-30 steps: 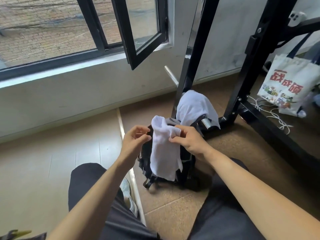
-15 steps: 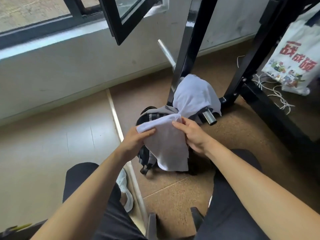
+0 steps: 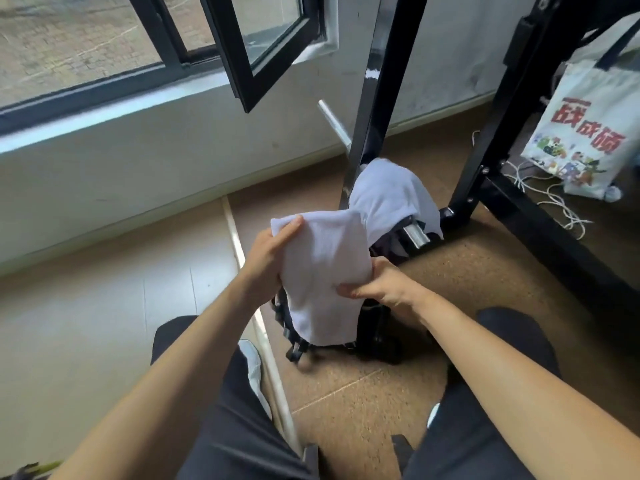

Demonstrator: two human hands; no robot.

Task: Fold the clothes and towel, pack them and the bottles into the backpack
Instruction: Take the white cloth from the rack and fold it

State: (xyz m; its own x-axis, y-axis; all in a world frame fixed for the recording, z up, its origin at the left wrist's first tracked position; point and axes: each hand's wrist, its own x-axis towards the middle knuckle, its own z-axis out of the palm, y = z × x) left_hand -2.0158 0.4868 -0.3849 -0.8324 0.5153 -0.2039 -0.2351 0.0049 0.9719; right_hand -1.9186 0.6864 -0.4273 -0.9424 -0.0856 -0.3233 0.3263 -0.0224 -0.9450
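A white towel (image 3: pixel 325 268) hangs folded between both hands, in front of a black backpack (image 3: pixel 377 336) that stands on the floor. My left hand (image 3: pixel 268 258) pinches the towel's upper left corner. My right hand (image 3: pixel 384 287) grips its right edge lower down. The towel hides most of the backpack. Behind it a pale grey-white garment (image 3: pixel 388 199) is draped over a chrome peg of the black metal rack (image 3: pixel 377 98). No bottles show.
The rack's black base bar (image 3: pixel 540 230) runs across the floor at right. A printed tote bag (image 3: pixel 588 126) and white cord (image 3: pixel 561 202) lie beyond it. An open window sash (image 3: pixel 256 53) juts inward at top. My knees in dark trousers fill the bottom.
My right hand slid from the towel's top edge down to its right side. The left hand kept the upper corner and lifted it, so the towel now hangs wider and flatter.
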